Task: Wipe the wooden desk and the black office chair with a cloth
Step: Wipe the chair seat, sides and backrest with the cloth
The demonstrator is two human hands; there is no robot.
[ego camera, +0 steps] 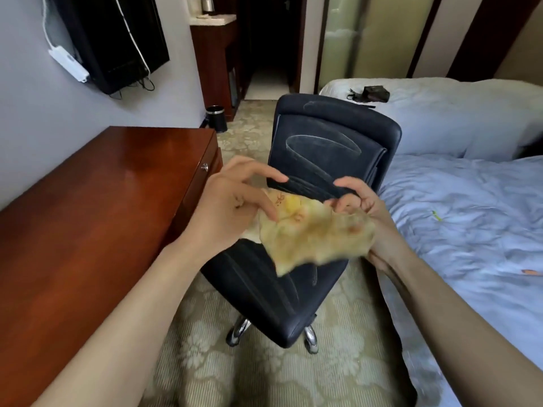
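Note:
A yellowish patterned cloth (311, 233) hangs in the air above the seat of the black office chair (329, 142). My right hand (364, 204) pinches the cloth's right edge, fingers closed on it. My left hand (232, 204) touches the cloth's left edge with spread fingers; the cloth lies against its fingertips. The cloth is blurred from motion. The chair faces me, its backrest showing pale wipe streaks. The reddish wooden desk (88, 218) runs along the wall on the left, its top bare and shiny.
A bed with pale blue bedding (470, 224) fills the right side, close to the chair. A black bin (216, 118) stands past the desk's far end. A wall-mounted TV (117, 39) hangs above the desk. Patterned carpet (249, 371) lies under the chair.

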